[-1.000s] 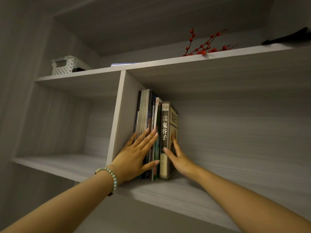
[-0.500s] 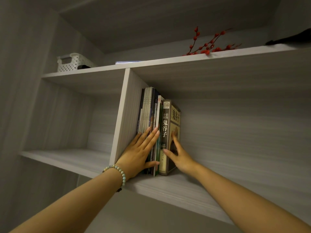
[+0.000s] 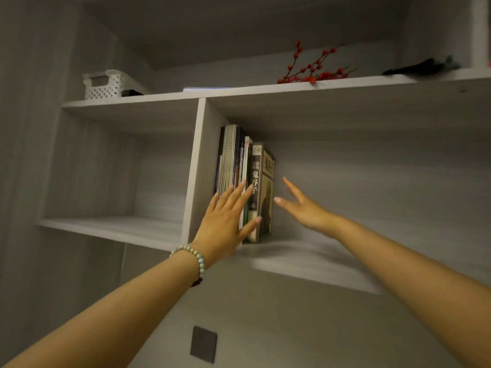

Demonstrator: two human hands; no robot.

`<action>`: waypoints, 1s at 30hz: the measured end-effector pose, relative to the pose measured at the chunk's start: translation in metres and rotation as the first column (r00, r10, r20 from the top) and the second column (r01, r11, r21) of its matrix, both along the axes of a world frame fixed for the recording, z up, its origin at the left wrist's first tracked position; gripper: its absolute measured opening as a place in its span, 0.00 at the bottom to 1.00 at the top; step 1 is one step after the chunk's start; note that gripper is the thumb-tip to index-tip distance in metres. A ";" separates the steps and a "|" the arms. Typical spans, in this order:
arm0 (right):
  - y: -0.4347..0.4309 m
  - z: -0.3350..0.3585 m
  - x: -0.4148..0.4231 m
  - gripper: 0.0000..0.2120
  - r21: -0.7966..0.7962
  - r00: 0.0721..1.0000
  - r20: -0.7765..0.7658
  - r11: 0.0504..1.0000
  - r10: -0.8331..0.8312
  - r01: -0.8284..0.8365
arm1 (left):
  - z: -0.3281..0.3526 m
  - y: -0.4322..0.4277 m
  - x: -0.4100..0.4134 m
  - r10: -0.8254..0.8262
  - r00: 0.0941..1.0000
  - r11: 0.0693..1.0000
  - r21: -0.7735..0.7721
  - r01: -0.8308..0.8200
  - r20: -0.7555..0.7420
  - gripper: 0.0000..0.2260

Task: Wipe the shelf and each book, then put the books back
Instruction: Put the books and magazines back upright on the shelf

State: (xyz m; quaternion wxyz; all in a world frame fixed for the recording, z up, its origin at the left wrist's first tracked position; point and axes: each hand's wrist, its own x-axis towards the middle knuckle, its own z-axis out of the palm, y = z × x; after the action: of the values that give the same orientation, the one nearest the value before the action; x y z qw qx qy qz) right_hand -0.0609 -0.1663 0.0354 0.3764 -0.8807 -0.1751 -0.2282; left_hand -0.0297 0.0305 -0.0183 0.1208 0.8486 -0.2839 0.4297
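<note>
We look up at a grey wood-grain shelf (image 3: 313, 264) w/ a row of thin upright books (image 3: 231, 158) packed against the vertical divider panel (image 3: 202, 166), at the left end of the right-hand bay. Last on the right stands a thick hardback (image 3: 256, 171) w/ dark spine & Chinese title, upright, touching its neighbours. We see the left hand (image 3: 223, 221), bead bracelet (image 3: 198, 257) at the wrist, laid flat on the spines: fingers (image 3: 240, 192) straight & together, thumb across the foot of the thick hardback, nothing gripped. The right hand (image 3: 305, 208) hangs in the air just right of that hardback's cover, not touching it, fingers spread, holding nothing. On the top shelf board (image 3: 265, 88) we make out a white perforated plastic basket (image 3: 106, 85), a red berry sprig (image 3: 310, 71) & a dark item (image 3: 422, 67) at far right, too blurred to name. Below, a dark square plate (image 3: 203, 343) sits on the wall
</note>
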 end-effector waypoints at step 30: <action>-0.091 -0.596 -0.329 0.20 0.052 0.339 -0.825 0.536 -0.452 0.842 | -0.553 -0.112 -0.229 -0.296 0.007 0.889 -0.273 0.367 -0.955 0.23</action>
State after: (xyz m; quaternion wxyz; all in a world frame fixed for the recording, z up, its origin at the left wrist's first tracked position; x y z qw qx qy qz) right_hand -0.3899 -0.2568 -0.5605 0.4846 -0.7589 0.4343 -0.0261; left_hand -0.2588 -0.0818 -0.5715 0.3521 0.8241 -0.3311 -0.2954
